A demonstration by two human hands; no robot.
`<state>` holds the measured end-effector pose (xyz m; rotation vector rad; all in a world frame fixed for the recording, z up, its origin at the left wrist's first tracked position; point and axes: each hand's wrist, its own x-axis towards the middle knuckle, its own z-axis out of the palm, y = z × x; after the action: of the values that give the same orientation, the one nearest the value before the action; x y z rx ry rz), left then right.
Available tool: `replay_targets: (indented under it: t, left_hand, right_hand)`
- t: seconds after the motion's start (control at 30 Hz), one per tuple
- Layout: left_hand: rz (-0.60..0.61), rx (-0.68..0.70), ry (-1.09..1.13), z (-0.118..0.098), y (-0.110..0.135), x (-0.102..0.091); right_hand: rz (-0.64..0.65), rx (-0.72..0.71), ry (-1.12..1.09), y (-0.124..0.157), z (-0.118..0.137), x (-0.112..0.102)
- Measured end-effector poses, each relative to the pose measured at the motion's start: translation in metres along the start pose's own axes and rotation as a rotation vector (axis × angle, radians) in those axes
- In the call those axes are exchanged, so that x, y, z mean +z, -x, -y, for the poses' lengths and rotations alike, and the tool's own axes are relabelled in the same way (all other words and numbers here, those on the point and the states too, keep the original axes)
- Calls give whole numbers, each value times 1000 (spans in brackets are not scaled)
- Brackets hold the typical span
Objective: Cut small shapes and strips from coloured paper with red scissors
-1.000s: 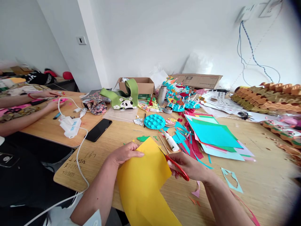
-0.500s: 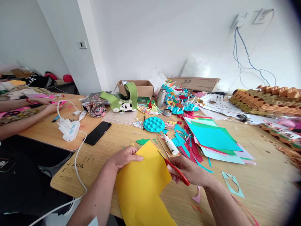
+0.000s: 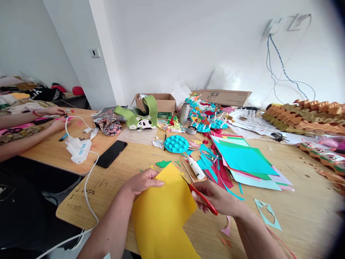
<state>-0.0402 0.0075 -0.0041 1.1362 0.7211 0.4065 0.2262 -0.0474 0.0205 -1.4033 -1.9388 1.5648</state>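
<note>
My left hand [image 3: 142, 182] pinches the upper edge of a large sheet of yellow card [image 3: 161, 216], which hangs down over the table edge. My right hand [image 3: 212, 198] grips red-handled scissors [image 3: 202, 199]. Their thin blades reach up to the sheet's right edge near its top corner, and the tips are hard to make out against the paper. A white glue bottle [image 3: 196, 167] lies just beyond the scissors, among cut teal and red paper strips [image 3: 212, 169].
A stack of coloured paper [image 3: 245, 162] and a teal paper stencil [image 3: 266, 214] lie to the right on the wooden table [image 3: 107, 190]. A phone [image 3: 111, 154], a white cable and charger [image 3: 79, 151] are left. A co-worker's hands [image 3: 58, 121] work at the far left.
The view has drifted slightly, shifting the table in the picture. Both hands, the yellow card and the scissors stay in nearly the same relation.
</note>
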Motion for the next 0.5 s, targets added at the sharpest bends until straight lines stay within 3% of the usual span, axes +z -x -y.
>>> replay_targets:
  t: [0.5]
  left_hand:
    - [5,-6,24,1,0,0]
  right_hand:
    - [4,-7,-12,0,2,0]
